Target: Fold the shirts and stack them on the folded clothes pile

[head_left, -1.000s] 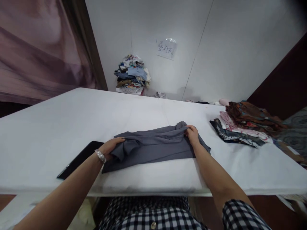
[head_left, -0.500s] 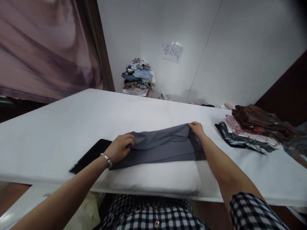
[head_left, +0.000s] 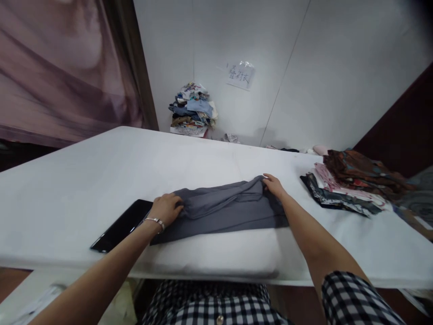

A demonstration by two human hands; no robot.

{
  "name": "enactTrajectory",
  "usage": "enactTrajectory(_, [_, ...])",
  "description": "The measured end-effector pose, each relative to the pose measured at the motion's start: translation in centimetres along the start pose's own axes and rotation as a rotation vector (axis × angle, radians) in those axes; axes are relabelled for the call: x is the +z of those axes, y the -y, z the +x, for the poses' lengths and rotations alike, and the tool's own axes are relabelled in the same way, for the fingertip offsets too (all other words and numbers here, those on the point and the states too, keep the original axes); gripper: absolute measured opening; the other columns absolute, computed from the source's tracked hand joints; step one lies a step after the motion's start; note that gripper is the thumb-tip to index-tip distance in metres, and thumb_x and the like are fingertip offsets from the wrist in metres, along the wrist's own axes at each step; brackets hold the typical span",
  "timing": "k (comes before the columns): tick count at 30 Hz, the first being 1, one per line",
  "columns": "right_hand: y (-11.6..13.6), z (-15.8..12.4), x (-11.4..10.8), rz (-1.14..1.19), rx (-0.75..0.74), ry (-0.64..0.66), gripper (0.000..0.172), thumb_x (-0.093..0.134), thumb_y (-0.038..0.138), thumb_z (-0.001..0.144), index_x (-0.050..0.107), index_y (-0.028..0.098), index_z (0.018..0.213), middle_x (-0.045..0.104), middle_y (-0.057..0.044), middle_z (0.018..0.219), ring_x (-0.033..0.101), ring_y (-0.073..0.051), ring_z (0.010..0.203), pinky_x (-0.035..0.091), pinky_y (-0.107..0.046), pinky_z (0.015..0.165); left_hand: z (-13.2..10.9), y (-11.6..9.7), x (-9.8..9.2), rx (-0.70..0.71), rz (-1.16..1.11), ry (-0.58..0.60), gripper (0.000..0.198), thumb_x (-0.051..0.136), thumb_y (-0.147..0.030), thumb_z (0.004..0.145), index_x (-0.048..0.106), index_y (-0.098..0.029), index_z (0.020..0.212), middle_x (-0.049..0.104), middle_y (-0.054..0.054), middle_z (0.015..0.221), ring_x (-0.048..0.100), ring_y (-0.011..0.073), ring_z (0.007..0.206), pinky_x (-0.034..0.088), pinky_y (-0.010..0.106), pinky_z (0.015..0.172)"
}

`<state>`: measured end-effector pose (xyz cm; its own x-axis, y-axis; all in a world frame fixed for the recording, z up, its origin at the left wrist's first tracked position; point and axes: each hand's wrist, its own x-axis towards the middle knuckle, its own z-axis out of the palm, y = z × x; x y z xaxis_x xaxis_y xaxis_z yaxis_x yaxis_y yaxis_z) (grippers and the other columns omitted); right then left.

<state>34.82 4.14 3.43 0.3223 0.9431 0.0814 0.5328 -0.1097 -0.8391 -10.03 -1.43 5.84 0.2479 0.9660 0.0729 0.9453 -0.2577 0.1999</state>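
Note:
A long strip of dark grey cloth (head_left: 226,216) lies across the white table near its front edge, its upper layer wrinkled and folded over. At its left end my left hand (head_left: 166,210) has its fingers curled round the fabric. My right hand (head_left: 273,186) pinches the upper right corner of the cloth. A black flat object with a glossy surface (head_left: 123,225) rests on the table just left of the cloth, partly behind my left forearm.
Folded clothes (head_left: 345,194) are stacked at the right of the white table (head_left: 162,158), with a brown patterned garment (head_left: 361,169) on top. A clothes pile (head_left: 194,108) stands beyond the back edge. A paper sign (head_left: 241,76) hangs on the wall.
My left hand has shifted slightly left with the cloth's edge, and the upper layer has more diagonal folds. My right hand still holds the corner. The view has moved a little.

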Motion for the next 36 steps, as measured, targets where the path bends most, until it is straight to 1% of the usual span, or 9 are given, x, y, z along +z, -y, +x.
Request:
enactTrajectory(3, [-0.5,0.1,-0.7,0.001,0.002,-0.012,0.034,0.053,0.018,0.074,0.065,0.014,0.106,0.057,0.003,0.058,0.048,-0.01,0.043,0.043,-0.023,0.047,0.6,-0.1,-0.7,-0.039,-0.189,-0.025,0.024,0.048,-0.04,0.077,0.063,-0.02,0.078,0.066,0.005,0.084,0.06,0.0231,0.084,0.045,0.034,0.077])
enactTrajectory(6, [-0.7,0.8,-1.0,0.001,0.001,-0.057,0.034,0.052,0.019,0.076,0.064,0.014,0.107,0.057,0.003,0.059,0.049,-0.01,0.046,0.044,-0.022,0.048,1.2,0.2,-1.0,-0.175,-0.339,-0.028,0.032,0.041,-0.048,0.081,0.059,-0.021,0.082,0.065,0.002,0.075,0.06,0.0198,0.073,0.044,0.029,0.066])
enactTrajectory(11, [-1.5,2.0,-0.8,-0.006,0.019,-0.099,0.044,0.052,0.022,0.078,0.057,0.015,0.121,0.068,-0.007,0.091,0.061,-0.013,0.059,0.049,-0.023,0.051,1.4,0.8,0.1,-0.298,-0.04,0.1,0.032,0.037,-0.044,0.084,0.057,-0.02,0.093,0.069,0.011,0.087,0.064,0.0286,0.084,0.044,0.034,0.068])
enactTrajectory(16, [-2.8,2.5,-2.0,-0.103,0.016,-0.087,0.049,0.049,0.008,0.07,0.061,0.017,0.117,0.066,-0.01,0.115,0.065,-0.02,0.095,0.053,-0.034,0.081,1.0,0.7,-0.4,-0.359,-0.1,0.133,0.045,0.033,-0.054,0.085,0.06,-0.021,0.1,0.069,0.013,0.1,0.064,0.0312,0.096,0.046,0.037,0.077])
enactTrajectory(19, [-2.9,2.8,-2.3,-0.171,-0.046,-0.014,0.054,0.05,0.003,0.062,0.066,0.018,0.11,0.064,-0.007,0.122,0.055,-0.022,0.117,0.04,-0.037,0.103,1.0,0.1,-0.8,-0.35,-0.134,0.101,0.054,0.035,-0.061,0.083,0.061,-0.022,0.109,0.069,0.013,0.104,0.064,0.0327,0.098,0.047,0.04,0.08])
enactTrajectory(22, [-2.3,3.4,-1.7,-0.21,-0.108,0.072,0.056,0.052,0.0,0.056,0.068,0.02,0.107,0.061,-0.006,0.128,0.047,-0.022,0.126,0.03,-0.037,0.11,1.2,-0.5,-0.3,-0.272,-0.132,0.081,0.056,0.038,-0.06,0.082,0.061,-0.021,0.115,0.069,0.013,0.108,0.064,0.033,0.099,0.049,0.041,0.081])
enactTrajectory(28, [-1.2,4.5,-0.6,-0.191,-0.14,0.15,0.02,0.055,0.013,0.066,0.07,0.02,0.078,0.072,-0.005,0.099,0.06,-0.023,0.105,0.044,-0.036,0.096,1.5,-0.6,1.6,-0.217,-0.058,0.037,0.049,0.037,-0.049,0.085,0.061,-0.019,0.115,0.067,0.014,0.113,0.064,0.033,0.1,0.049,0.044,0.084])
enactTrajectory(32, [-2.2,4.0,-2.0,-0.162,-0.105,0.069,0.026,0.042,0.027,0.079,0.065,0.016,0.08,0.069,-0.005,0.079,0.063,-0.018,0.078,0.05,-0.029,0.073,1.8,0.1,1.6,-0.267,-0.121,0.06,0.047,0.04,-0.05,0.083,0.064,-0.02,0.111,0.07,0.013,0.104,0.066,0.0337,0.094,0.05,0.045,0.081])
enactTrajectory(36, [-3.6,3.2,-3.1,-0.213,-0.077,0.002,0.023,0.044,0.025,0.075,0.064,0.016,0.082,0.065,-0.001,0.069,0.059,-0.015,0.066,0.048,-0.026,0.065,2.2,0.8,1.2,-0.309,-0.228,0.072,0.045,0.043,-0.051,0.081,0.066,-0.021,0.106,0.072,0.011,0.091,0.067,0.0328,0.088,0.051,0.043,0.077])
